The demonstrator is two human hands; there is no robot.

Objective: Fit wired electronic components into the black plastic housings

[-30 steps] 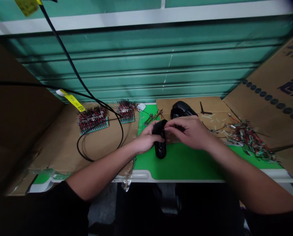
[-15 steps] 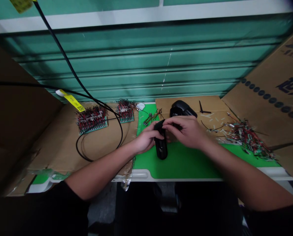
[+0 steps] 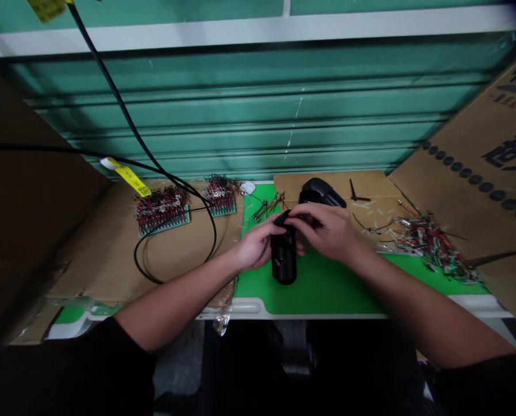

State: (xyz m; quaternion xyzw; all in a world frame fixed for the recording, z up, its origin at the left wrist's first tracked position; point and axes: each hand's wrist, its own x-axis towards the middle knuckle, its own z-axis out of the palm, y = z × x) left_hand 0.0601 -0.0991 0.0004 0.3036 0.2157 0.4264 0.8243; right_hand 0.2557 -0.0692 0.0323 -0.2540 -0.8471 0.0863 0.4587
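A long black plastic casing (image 3: 284, 267) with a rounded lower end is held over the green mat (image 3: 336, 289). My left hand (image 3: 255, 245) is closed around its upper left side, with the thumb lying across the top. From the right, my right hand (image 3: 330, 231) pinches at the casing's upper end. Whatever lies between those fingertips is hidden. Just behind my right hand rests another black casing (image 3: 322, 190) on cardboard. A few small wired parts (image 3: 266, 208) lie beyond my left hand.
Two circuit boards bristling with red and black wires (image 3: 164, 214) (image 3: 222, 196) are at left, crossed by a looped black cable (image 3: 215, 231). A tangled wire pile (image 3: 442, 242) lies right, near white slivers and a black L-shaped piece (image 3: 356, 193). Cardboard walls (image 3: 478, 156) flank the table.
The casing has turned slightly, so more of its broad face shows. My left thumb has shifted up along it. My right hand stays at its upper end.
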